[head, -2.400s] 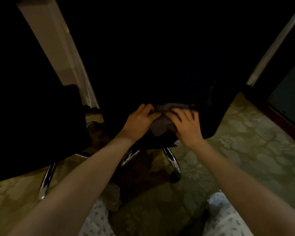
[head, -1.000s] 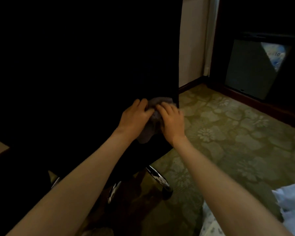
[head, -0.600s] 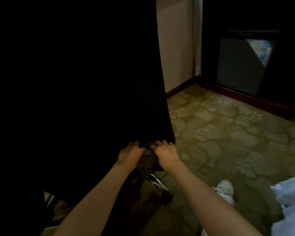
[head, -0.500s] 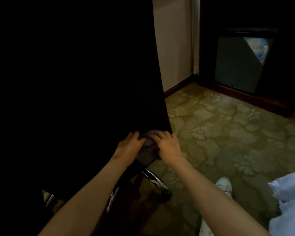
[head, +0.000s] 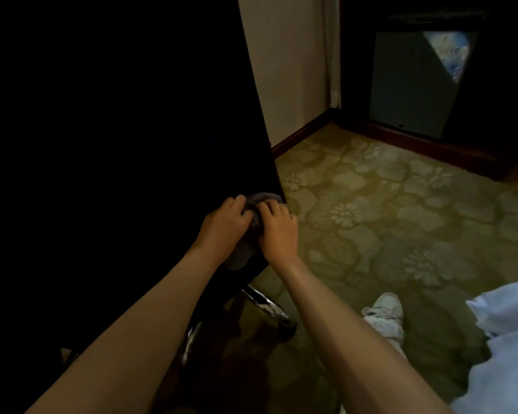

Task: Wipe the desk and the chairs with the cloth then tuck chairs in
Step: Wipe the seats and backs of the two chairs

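Note:
A black office chair fills the left half of the head view, its back almost lost in the dark. Chrome legs with a caster show below it. A grey cloth is pressed against the lower right corner of the chair back. My left hand and my right hand lie side by side on the cloth, fingers curled over it. Part of the cloth hangs below my hands. No desk is visible.
Green flowered carpet spreads to the right. A cream wall with a dark skirting stands behind the chair. A dark cabinet with a glass panel is at the back right. My white shoe and white fabric lie at the lower right.
Both hands slid the cloth down the chair back to its lower right corner, then slightly up again. The view has swung right, showing more carpet and the cabinet.

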A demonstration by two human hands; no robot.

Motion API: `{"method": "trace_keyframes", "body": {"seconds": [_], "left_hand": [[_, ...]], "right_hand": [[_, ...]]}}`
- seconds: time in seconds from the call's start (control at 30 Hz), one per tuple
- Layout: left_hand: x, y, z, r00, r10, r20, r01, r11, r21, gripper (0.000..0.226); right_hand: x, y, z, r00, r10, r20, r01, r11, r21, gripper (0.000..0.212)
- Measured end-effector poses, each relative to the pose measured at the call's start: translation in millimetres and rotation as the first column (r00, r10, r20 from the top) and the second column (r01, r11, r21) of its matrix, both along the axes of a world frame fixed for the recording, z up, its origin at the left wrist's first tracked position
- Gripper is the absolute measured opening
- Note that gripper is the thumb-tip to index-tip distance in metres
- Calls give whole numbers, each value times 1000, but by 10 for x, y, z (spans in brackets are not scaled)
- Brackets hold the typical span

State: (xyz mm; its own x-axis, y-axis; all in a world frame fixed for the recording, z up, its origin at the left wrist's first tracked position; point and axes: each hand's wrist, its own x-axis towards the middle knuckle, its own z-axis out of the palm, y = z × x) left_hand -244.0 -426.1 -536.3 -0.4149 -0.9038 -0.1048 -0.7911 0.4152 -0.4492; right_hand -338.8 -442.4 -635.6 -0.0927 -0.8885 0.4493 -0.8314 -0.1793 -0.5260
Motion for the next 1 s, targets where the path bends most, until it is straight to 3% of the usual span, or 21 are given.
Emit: {"method": "trace_keyframes", "body": {"seconds": [0.13, 0.27, 0.37, 0.43, 0.53, 0.63, 0.7, 0.83, 1.0], "left_hand": [[3, -43, -348, 988, -102, 117, 107, 994, -34, 38], [-197, -119, -673, 994, 2, 113, -17, 991, 132, 39], [-288, -129, -775, 991, 64, 117, -89, 971, 220, 37], [-319, -154, -712, 993, 35, 112, -59, 974, 219, 36], [-397, -241, -440, 997, -55, 47, 50, 993, 103, 33], [-488, -363, -104, 977, -210, -37, 200, 963, -178, 28], [-514, -430, 166, 963, -270, -1, 261, 930, -258, 31], [-549, -534, 351, 949, -314, 7, 300, 899, -318, 31], [-550, -603, -117, 931, -365, 9, 355, 901, -249, 16]], "right_hand": [[-29, 10, -317, 998, 57, 10, -58, 978, 201, 49], [-223, -93, -539, 976, 219, -7, -187, 848, 496, 47], [-357, -78, -585, 971, 237, -26, -183, 811, 556, 43], [-431, -30, -576, 985, 171, -9, -142, 845, 515, 48], [-524, -50, -404, 994, 30, 106, -61, 952, 299, 52], [-551, -184, -87, 951, -76, 300, 69, 997, 35, 55], [-570, -265, 129, 925, -97, 369, 134, 988, -76, 52], [-597, -421, 296, 946, -63, 317, 81, 996, -43, 56], [-500, -497, -190, 950, -81, 303, 56, 994, 91, 49]]}}
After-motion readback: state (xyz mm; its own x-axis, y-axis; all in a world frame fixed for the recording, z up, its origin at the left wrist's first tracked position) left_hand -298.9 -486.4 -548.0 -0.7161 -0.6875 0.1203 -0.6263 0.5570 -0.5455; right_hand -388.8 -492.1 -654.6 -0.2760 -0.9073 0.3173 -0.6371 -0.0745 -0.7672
